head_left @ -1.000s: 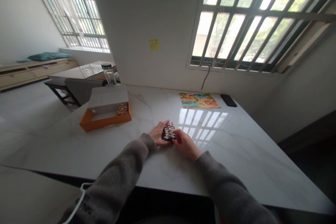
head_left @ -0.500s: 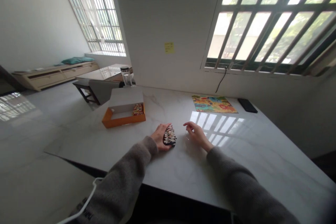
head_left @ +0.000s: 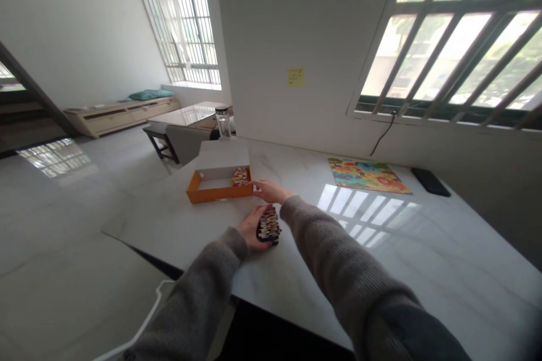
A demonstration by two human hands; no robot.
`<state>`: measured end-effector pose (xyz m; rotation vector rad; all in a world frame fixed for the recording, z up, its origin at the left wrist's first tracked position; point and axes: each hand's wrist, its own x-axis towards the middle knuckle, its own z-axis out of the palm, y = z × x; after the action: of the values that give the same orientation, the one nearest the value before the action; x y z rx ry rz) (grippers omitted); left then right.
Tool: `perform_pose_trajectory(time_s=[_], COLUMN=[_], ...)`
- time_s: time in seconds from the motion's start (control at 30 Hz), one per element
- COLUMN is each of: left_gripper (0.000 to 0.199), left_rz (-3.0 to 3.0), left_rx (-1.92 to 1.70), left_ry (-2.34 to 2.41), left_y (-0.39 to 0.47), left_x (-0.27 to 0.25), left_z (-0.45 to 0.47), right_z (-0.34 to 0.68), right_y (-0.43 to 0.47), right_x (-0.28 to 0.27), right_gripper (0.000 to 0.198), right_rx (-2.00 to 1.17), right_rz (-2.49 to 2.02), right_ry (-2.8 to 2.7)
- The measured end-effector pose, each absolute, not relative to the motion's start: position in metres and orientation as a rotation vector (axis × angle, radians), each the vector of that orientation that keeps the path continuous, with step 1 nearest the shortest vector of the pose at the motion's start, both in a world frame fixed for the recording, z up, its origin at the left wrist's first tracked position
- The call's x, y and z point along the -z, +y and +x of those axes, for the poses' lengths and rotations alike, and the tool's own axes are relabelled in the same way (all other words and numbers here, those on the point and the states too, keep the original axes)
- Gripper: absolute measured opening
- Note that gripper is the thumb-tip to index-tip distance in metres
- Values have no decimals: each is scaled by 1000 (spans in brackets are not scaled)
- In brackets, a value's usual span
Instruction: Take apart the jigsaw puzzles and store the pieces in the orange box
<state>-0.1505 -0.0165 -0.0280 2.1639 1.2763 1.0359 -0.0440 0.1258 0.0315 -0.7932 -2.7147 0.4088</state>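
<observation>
My left hand (head_left: 253,227) is curled round the side of a tight stack of jigsaw pieces (head_left: 268,225), their dark and cream edges facing right. The stack rests on the white marbled table. My right hand (head_left: 270,190) reaches across beyond it, fingers stretched to the right end of an orange box (head_left: 220,194). Whether the fingertips touch the box wall I cannot tell; no piece shows in them. Inside the box, at its right end, sits a bunch of colourful jigsaw pieces (head_left: 240,176). The rest of its white floor is bare apart from a small pale spot at the left.
A colourful animal picture sheet (head_left: 368,175) lies at the back of the table (head_left: 313,304), with a black phone (head_left: 431,181) to its right. A clear jar with a dark lid (head_left: 222,123) stands behind the box. A white cable (head_left: 148,316) hangs by my left sleeve.
My right hand has moved left and away from me, from the open table to the box's right end. My left hand still holds the stack. The view has turned slightly left.
</observation>
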Motion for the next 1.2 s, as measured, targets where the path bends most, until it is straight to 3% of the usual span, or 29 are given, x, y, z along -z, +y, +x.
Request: perform_pose_trajectory(time_s=[0.17,0.53,0.83,1.03,1.2], left_gripper=[100,108,109,99,103], left_rz=[2225,2165,2131,2311,2332], left_rx=[-1065,-1044,-1243,-954,-755], left_ry=[1267,1084,1191,1437,1483], left_y=[-21,-32,22,80,92], left_x=[23,12,-52,-47,-30], left_z=[-147,-122,-163,-174,-168], right_z=[0,126,131,137,137], right_y=[124,95,75,70,71], right_x=[-26,-14,-1,-5,-4], right_gripper=[10,7,9,9,8], right_rx=[-332,-439,-508,-565,-579], right_rz=[-900,-960,-927,-896,-909], right_ry=[-2604,-2413,-2317,-2331,-2321])
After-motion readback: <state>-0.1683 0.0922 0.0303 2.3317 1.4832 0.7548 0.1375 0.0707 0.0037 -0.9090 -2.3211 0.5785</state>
